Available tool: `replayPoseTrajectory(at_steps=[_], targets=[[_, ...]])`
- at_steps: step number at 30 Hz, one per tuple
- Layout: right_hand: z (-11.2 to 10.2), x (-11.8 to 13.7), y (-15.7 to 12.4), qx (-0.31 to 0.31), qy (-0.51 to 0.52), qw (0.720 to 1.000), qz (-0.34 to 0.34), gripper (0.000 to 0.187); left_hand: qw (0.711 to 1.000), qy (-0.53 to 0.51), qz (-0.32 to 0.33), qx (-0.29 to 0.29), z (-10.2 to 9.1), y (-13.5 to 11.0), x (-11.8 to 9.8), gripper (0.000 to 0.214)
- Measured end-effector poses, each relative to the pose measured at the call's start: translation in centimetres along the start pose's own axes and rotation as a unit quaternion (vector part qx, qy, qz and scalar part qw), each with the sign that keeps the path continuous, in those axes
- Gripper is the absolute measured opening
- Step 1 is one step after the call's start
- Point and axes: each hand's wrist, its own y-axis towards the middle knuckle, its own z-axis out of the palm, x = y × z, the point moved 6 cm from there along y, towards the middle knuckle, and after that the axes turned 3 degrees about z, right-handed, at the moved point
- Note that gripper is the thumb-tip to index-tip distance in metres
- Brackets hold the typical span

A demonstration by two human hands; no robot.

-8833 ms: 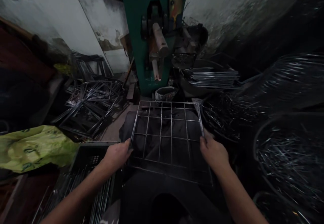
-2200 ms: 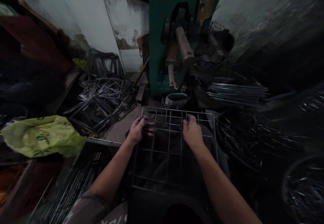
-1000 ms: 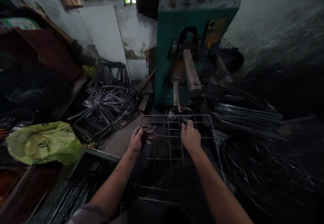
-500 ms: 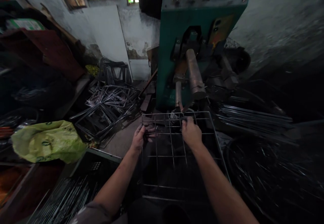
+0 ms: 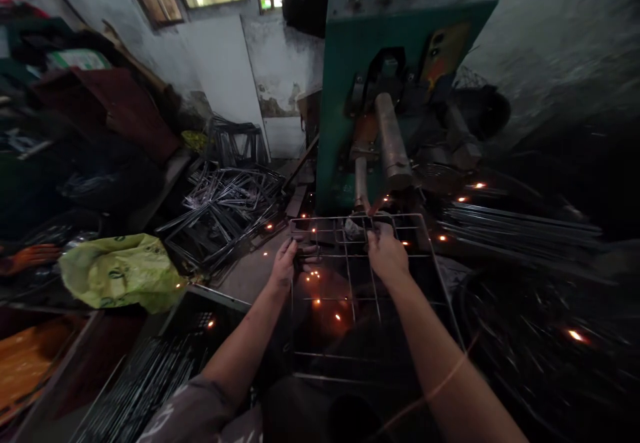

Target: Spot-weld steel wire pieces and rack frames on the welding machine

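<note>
A rectangular wire grid [image 5: 351,296] lies nearly level in front of me, its far edge at the electrodes of a green spot welding machine [image 5: 345,96]. My left hand [image 5: 286,263] holds the grid's left side, thumb above and the other fingers reaching under the wires. Close to the electrode tips, my right hand [image 5: 389,256] is closed on wires at the grid's far part; its fingertips are partly hidden. The thick upper electrode arm [image 5: 394,143] slants down over the thinner lower electrode [image 5: 361,176]. Glowing sparks [image 5: 313,275] are scattered around the grid and both hands.
Bent wire frames [image 5: 225,196] are heaped at the left. Nearer lie a yellow-green sack [image 5: 120,273] and a crate of straight rods [image 5: 145,376]. On the right are long metal rods [image 5: 520,226] and a dark round container [image 5: 463,296] of metal pieces. An orange-gloved hand [image 5: 35,256] shows far left.
Bright sparks have burst out across the grid and floor. The view has shifted slightly, moving the scene rightward. Both hands keep their hold on the grid.
</note>
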Motion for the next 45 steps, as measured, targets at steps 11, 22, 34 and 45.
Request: replayPoseTrajectory(at_steps=[11, 22, 34, 45], targets=[[-1.1, -0.7, -4.2, -0.092, -0.003, 0.993, 0.071, 0.086, 1.0, 0.004, 0.006, 0.021, 3.0, -1.2, 1.6, 0.055], [-1.7, -3.0, -2.2, -0.105, -0.051, 0.987, 0.113, 0.085, 0.998, -0.024, -0.02, 0.045, 6.0, 1.1, 3.0, 0.059], [-1.8, -3.2, -1.0, -0.104, -0.04, 0.987, 0.115, 0.082, 0.998, -0.03, -0.023, 0.053, 6.3, 2.6, 3.5, 0.064], [-1.8, -2.4, -2.0, -0.086, -0.023, 0.991, 0.096, 0.092, 0.996, -0.041, -0.055, 0.05, 6.0, 2.0, 2.8, 0.065]])
